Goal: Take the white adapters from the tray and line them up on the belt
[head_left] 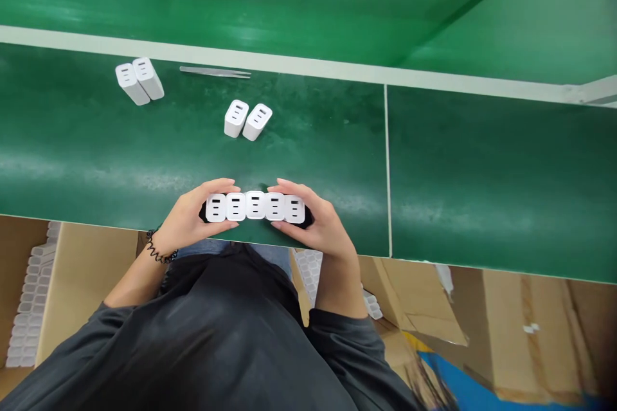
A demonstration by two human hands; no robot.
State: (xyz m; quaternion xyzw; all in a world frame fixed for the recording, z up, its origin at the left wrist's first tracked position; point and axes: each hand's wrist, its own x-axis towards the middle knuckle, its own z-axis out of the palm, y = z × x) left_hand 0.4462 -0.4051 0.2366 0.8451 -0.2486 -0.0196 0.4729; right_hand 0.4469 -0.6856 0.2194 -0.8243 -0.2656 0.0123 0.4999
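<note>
A row of several white USB charger blocks (255, 205) is squeezed end to end between my two hands, near the front edge of the green bench. Their port faces point up, and the middle block sits slightly farther from me than the others. My left hand (193, 211) curls around the left end, thumb on the near side and fingers on the far side. In the same way, my right hand (313, 213) closes around the right end. Beyond them stand two more white chargers (236, 116), leaning slightly apart. Another pair of chargers (128, 83) rests together at the far left.
Metal tweezers (214, 72) lie by the white rail (308, 67) at the back of the green bench (482, 192). A pale seam (387, 173) crosses the bench on the right. Below the front edge are cardboard boxes (87, 282), some holding rows of white pieces (31, 308).
</note>
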